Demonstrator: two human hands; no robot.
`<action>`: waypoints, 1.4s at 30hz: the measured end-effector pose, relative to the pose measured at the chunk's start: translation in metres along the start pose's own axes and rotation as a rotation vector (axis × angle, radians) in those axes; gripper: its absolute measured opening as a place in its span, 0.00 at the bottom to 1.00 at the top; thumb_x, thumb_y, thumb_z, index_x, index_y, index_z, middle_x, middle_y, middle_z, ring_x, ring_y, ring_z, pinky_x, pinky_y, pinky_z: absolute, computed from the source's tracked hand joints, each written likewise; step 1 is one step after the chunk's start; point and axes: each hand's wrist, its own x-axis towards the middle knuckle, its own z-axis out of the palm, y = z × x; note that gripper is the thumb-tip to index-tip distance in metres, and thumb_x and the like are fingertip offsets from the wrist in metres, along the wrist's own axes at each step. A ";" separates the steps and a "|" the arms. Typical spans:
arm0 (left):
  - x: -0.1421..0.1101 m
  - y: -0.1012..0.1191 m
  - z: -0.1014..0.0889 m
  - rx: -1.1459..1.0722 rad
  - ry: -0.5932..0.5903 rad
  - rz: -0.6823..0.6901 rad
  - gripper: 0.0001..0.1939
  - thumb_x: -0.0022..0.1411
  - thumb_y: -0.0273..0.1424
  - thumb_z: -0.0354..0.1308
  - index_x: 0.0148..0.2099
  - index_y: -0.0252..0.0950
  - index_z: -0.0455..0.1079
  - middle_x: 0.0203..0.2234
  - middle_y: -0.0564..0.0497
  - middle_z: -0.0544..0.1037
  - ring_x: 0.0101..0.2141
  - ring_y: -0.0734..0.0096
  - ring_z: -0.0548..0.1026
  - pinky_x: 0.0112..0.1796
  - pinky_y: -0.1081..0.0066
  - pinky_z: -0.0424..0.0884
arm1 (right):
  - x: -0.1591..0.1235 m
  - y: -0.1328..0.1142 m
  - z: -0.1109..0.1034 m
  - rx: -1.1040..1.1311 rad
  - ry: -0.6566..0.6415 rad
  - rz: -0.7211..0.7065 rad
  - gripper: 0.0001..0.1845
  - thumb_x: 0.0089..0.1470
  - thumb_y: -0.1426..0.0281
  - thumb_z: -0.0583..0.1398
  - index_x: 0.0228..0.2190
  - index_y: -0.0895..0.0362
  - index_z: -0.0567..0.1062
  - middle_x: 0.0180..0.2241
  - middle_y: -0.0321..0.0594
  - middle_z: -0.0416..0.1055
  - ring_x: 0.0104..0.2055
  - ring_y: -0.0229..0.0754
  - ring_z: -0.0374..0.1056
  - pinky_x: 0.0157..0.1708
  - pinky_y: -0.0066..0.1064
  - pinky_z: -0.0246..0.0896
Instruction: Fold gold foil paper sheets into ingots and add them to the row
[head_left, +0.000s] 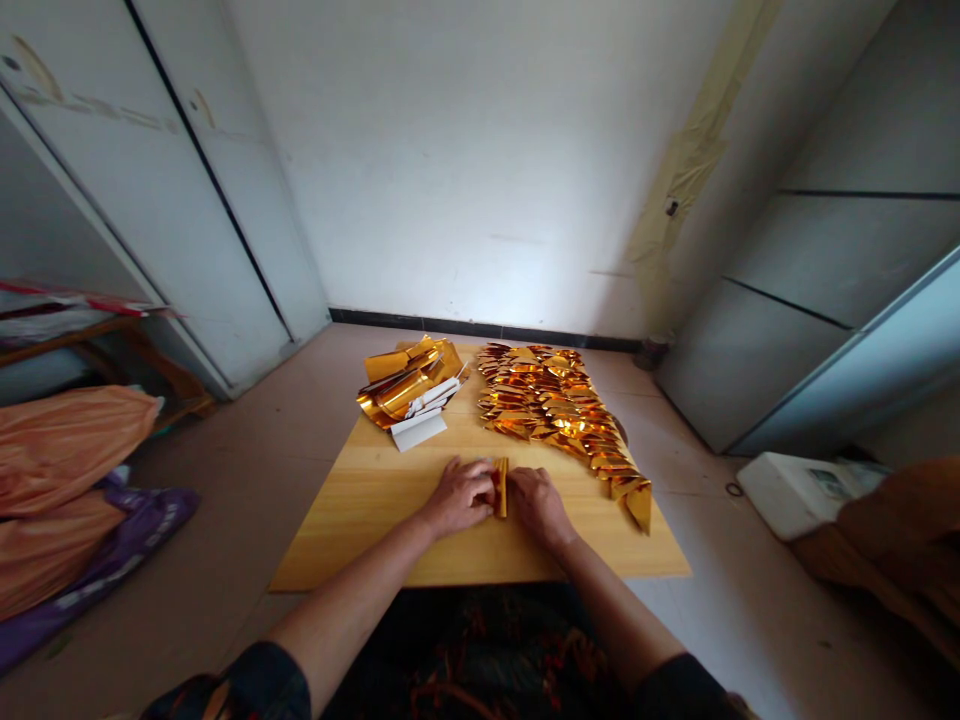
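A narrow folded piece of gold foil paper (502,488) stands lengthwise between my two hands, near the middle of the wooden table. My left hand (463,494) is closed on its left side, thumb and fingers curled against it. From the right, my right hand (540,505) has its bent fingers at the paper's other edge; its fingertips are partly hidden. Beyond my right hand lie rows of folded gold foil pieces (536,400), overlapping down to the right. At the far left of the table is a loose pile of gold foil sheets (412,375) with white undersides.
The wooden table (337,540) stands before a white wall (465,180). Orange and purple bags (75,440) lie on the left, beside a grey cabinet (150,150). To the right are a grey refrigerator-like cabinet (780,350) and a white box (795,490).
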 end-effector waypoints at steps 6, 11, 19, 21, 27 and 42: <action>0.000 -0.001 0.002 -0.012 0.002 -0.010 0.02 0.52 0.31 0.61 0.32 0.41 0.73 0.51 0.50 0.71 0.54 0.57 0.66 0.58 0.52 0.51 | 0.004 0.003 0.008 0.195 0.053 0.040 0.18 0.55 0.79 0.50 0.43 0.54 0.73 0.37 0.39 0.74 0.39 0.40 0.69 0.41 0.31 0.62; 0.002 -0.005 0.004 -0.038 0.003 -0.019 0.03 0.51 0.33 0.63 0.30 0.41 0.73 0.51 0.52 0.72 0.54 0.59 0.66 0.58 0.54 0.51 | -0.005 0.007 0.001 0.102 -0.046 -0.153 0.15 0.56 0.77 0.54 0.39 0.53 0.77 0.35 0.41 0.71 0.39 0.40 0.66 0.40 0.29 0.61; 0.004 -0.005 0.001 -0.060 -0.034 -0.047 0.05 0.51 0.34 0.63 0.30 0.40 0.72 0.50 0.52 0.73 0.54 0.60 0.66 0.58 0.56 0.51 | -0.006 0.012 -0.002 -0.017 -0.040 -0.309 0.11 0.57 0.67 0.57 0.39 0.46 0.78 0.46 0.39 0.68 0.44 0.41 0.64 0.44 0.32 0.57; 0.004 -0.005 0.000 -0.070 -0.043 -0.051 0.05 0.51 0.34 0.62 0.30 0.40 0.72 0.50 0.52 0.73 0.54 0.61 0.66 0.58 0.57 0.51 | -0.006 0.014 -0.002 -0.038 -0.042 -0.339 0.11 0.58 0.68 0.57 0.40 0.46 0.77 0.43 0.38 0.70 0.43 0.41 0.65 0.43 0.31 0.57; 0.003 -0.007 -0.003 -0.081 -0.075 -0.053 0.03 0.53 0.32 0.59 0.32 0.40 0.72 0.52 0.51 0.72 0.55 0.62 0.66 0.59 0.56 0.49 | -0.004 0.016 -0.002 -0.028 -0.040 -0.326 0.08 0.57 0.67 0.58 0.34 0.50 0.78 0.39 0.39 0.73 0.41 0.40 0.66 0.41 0.31 0.57; 0.001 -0.002 -0.009 -0.067 -0.094 -0.057 0.01 0.54 0.30 0.59 0.32 0.39 0.70 0.54 0.50 0.71 0.56 0.58 0.65 0.59 0.51 0.50 | 0.011 0.000 0.011 -0.041 -0.056 0.055 0.07 0.49 0.78 0.58 0.22 0.57 0.71 0.26 0.36 0.68 0.31 0.36 0.65 0.34 0.25 0.56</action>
